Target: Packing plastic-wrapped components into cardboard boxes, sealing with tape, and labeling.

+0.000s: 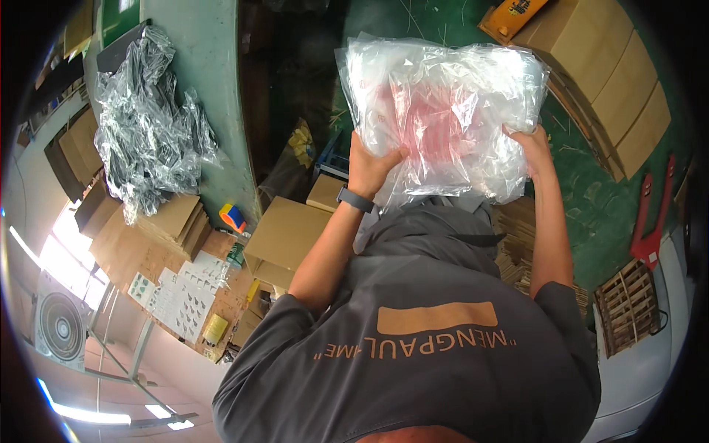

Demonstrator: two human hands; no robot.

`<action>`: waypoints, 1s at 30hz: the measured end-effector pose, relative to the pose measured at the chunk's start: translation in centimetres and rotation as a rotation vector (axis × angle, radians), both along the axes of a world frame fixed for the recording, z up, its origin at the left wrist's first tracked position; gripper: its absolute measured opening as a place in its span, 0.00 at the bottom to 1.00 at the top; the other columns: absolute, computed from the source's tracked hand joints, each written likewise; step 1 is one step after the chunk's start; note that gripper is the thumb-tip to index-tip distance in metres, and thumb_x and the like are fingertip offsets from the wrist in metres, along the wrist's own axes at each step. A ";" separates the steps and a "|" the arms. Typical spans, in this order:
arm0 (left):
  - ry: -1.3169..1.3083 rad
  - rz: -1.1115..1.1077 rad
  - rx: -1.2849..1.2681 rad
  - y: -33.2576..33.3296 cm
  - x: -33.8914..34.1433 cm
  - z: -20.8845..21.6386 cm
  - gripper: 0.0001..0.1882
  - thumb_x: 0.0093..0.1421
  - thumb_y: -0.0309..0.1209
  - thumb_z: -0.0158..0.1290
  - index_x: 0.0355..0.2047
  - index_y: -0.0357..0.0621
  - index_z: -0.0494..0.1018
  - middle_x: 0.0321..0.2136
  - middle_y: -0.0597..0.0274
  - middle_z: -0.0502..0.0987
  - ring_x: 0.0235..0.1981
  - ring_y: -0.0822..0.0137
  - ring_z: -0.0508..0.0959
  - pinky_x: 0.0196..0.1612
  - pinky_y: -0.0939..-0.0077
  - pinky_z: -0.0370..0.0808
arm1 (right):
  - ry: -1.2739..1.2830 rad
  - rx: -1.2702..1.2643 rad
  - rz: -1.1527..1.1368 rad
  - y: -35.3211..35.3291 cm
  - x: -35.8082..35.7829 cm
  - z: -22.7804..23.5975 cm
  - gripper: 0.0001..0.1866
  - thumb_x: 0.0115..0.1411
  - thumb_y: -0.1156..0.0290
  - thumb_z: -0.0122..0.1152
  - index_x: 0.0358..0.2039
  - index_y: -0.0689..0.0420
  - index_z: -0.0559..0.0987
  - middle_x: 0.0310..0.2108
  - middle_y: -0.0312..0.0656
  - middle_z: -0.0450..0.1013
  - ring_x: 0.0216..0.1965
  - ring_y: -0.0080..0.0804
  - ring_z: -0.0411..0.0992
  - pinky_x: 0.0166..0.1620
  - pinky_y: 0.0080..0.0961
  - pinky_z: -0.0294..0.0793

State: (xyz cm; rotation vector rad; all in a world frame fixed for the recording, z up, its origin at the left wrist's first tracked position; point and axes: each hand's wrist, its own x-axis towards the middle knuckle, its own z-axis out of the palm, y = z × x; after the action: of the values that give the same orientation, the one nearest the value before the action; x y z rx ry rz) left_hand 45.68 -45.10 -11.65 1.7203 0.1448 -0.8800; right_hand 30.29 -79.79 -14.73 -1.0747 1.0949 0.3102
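Note:
A bulky see-through plastic bag (443, 111) is stretched between my two hands, in front of my body. Something pink and white shows through its shiny, wrinkled film; what it is I cannot make out. My left hand (374, 166) grips the bag's near left edge, thumb lying on top and the fingers mostly hidden beneath. On the opposite side, my right hand (533, 150) holds the right edge, its thumb pressed over the film. A dark band circles my left wrist.
Crumpled plastic film (151, 125) lies on a green tabletop (210, 44) at left. Cardboard boxes (284, 236) stand by my left arm, near printed sheets (185, 299) and a tape roll (233, 218). Right: stacked cartons (613, 81), a red handle (651, 221), a wooden pallet (628, 310).

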 end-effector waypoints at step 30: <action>0.074 0.263 -0.070 5.7 13.2 -67.2 0.54 0.46 0.38 0.80 0.66 0.30 0.59 0.62 0.43 0.72 0.61 0.53 0.75 0.68 0.62 0.71 | 0.093 -0.188 0.431 1.0 30.4 -56.8 0.26 0.53 0.74 0.79 0.52 0.66 0.82 0.45 0.48 0.83 0.43 0.39 0.82 0.47 0.38 0.82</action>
State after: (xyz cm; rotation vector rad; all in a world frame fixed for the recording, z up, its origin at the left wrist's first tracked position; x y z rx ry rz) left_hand 58.86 -39.41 -78.89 1.5619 0.3766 -0.7448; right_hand 60.68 -78.76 -71.51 -1.4773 0.9812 0.6131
